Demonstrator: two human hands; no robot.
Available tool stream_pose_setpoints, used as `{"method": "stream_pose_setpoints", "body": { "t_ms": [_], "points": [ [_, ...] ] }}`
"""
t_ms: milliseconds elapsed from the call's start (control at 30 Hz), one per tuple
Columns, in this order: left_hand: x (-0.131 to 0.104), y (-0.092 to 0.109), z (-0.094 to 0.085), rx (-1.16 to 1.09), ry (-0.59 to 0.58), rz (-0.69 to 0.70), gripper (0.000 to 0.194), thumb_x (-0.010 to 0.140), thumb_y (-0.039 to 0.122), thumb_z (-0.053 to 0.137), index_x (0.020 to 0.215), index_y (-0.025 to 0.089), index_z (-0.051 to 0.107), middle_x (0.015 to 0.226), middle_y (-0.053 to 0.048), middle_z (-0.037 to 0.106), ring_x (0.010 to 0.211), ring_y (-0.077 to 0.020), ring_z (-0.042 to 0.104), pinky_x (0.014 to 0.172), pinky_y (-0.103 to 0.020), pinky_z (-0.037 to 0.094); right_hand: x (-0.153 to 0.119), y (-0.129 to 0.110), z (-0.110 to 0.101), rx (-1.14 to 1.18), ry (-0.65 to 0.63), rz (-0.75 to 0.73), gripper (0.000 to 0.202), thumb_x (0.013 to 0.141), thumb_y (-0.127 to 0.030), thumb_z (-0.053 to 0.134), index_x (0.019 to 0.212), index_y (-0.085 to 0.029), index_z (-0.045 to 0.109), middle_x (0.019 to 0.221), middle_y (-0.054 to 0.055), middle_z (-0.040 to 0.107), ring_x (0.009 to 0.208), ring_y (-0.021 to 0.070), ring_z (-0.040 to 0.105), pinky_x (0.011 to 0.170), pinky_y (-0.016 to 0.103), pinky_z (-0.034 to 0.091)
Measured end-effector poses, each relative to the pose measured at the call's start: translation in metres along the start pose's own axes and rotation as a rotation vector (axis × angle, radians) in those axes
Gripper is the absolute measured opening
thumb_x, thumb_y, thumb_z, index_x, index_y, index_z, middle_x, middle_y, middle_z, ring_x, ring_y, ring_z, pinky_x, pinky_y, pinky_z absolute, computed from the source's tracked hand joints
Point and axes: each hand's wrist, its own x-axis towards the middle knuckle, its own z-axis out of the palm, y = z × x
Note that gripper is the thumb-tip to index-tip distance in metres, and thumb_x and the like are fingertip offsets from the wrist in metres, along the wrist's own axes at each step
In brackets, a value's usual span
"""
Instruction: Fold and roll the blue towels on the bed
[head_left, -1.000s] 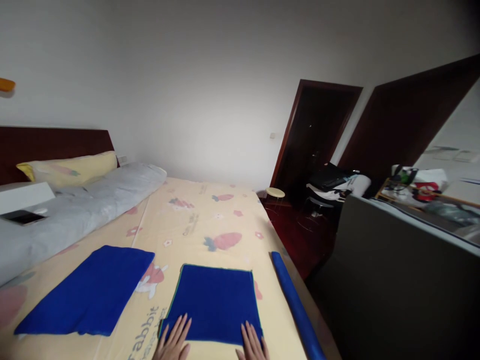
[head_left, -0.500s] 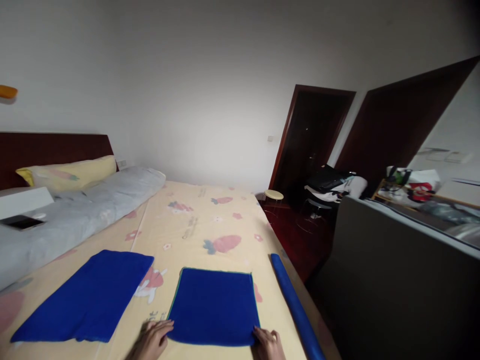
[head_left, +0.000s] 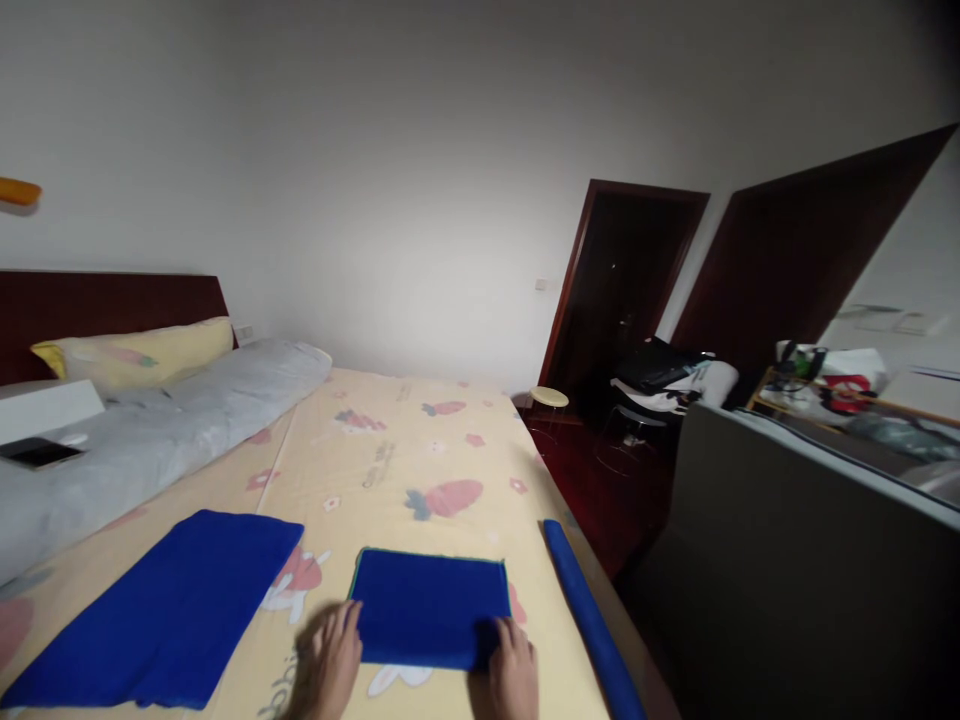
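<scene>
A blue towel [head_left: 430,605] lies folded into a short rectangle on the yellow printed bedsheet [head_left: 390,470]. My left hand [head_left: 328,665] grips its near left corner. My right hand [head_left: 512,672] grips its near right corner, fingers curled over the folded edge. A second blue towel [head_left: 161,605] lies flat to the left, untouched. A rolled blue towel [head_left: 589,625] lies along the bed's right edge, just right of my right hand.
A grey bolster [head_left: 150,425] and a yellow pillow [head_left: 131,350] lie at the headboard. A phone [head_left: 34,452] rests on the far left. Right of the bed stand a dark cabinet [head_left: 787,560], a small stool [head_left: 549,398] and dark doors [head_left: 622,280].
Both hands took hold of the middle towel's near edge and carried it away from me, folding the towel to about half its depth.
</scene>
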Motion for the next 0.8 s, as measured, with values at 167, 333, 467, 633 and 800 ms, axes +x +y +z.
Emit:
{"method": "stream_pose_setpoints", "body": {
  "t_ms": [167, 333, 467, 633, 800],
  "points": [
    [-0.024, 0.063, 0.03, 0.061, -0.002, 0.507, 0.071, 0.087, 0.01, 0.032, 0.152, 0.03, 0.014, 0.154, 0.003, 0.038, 0.138, -0.015, 0.04, 0.109, -0.034, 0.038, -0.031, -0.063, 0.059, 0.042, -0.004, -0.378, 0.065, 0.082, -0.025, 0.049, 0.146, -0.034, 0.034, 0.144, 0.003, 0.051, 0.129, 0.026, 0.052, 0.1, 0.045, 0.047],
    [-0.03, 0.037, 0.024, 0.05, -0.124, 0.555, 0.063, 0.096, 0.029, 0.034, 0.15, 0.035, 0.002, 0.155, 0.004, 0.034, 0.138, -0.0164, 0.041, 0.108, -0.036, 0.039, -0.042, -0.031, 0.065, -0.039, -0.048, -0.508, 0.073, 0.09, -0.036, 0.05, 0.15, -0.037, 0.009, 0.144, 0.001, 0.048, 0.125, 0.0246, 0.055, 0.097, 0.042, 0.051],
    [-0.027, -0.018, -0.006, 0.018, -0.206, 0.428, 0.058, 0.098, 0.039, 0.033, 0.148, 0.04, 0.005, 0.156, 0.004, 0.033, 0.141, -0.0189, 0.037, 0.115, -0.041, 0.031, -0.042, 0.029, 0.032, -0.158, -0.123, -0.363, 0.063, 0.095, -0.045, 0.043, 0.149, -0.036, 0.011, 0.147, 0.003, 0.043, 0.13, 0.0271, 0.049, 0.099, 0.047, 0.05],
    [-0.021, -0.042, -0.023, -0.016, -0.334, 0.42, 0.055, 0.098, 0.039, 0.031, 0.147, 0.043, 0.006, 0.157, 0.004, 0.031, 0.142, -0.0182, 0.034, 0.117, -0.042, 0.026, -0.04, 0.059, 0.008, -0.174, -0.266, -0.244, 0.056, 0.096, -0.05, 0.036, 0.148, -0.035, 0.02, 0.15, 0.002, 0.037, 0.135, 0.0282, 0.041, 0.103, 0.052, 0.045],
    [-0.024, -0.038, -0.02, 0.038, -0.357, 0.331, 0.052, 0.098, 0.042, 0.028, 0.146, 0.046, 0.007, 0.158, 0.006, 0.026, 0.144, -0.0196, 0.031, 0.118, -0.05, 0.023, -0.041, 0.064, 0.009, -0.158, -0.281, -0.242, 0.058, 0.096, -0.052, 0.034, 0.148, -0.036, 0.014, 0.151, 0.002, 0.035, 0.137, 0.0277, 0.039, 0.104, 0.052, 0.044]
  ]
}}
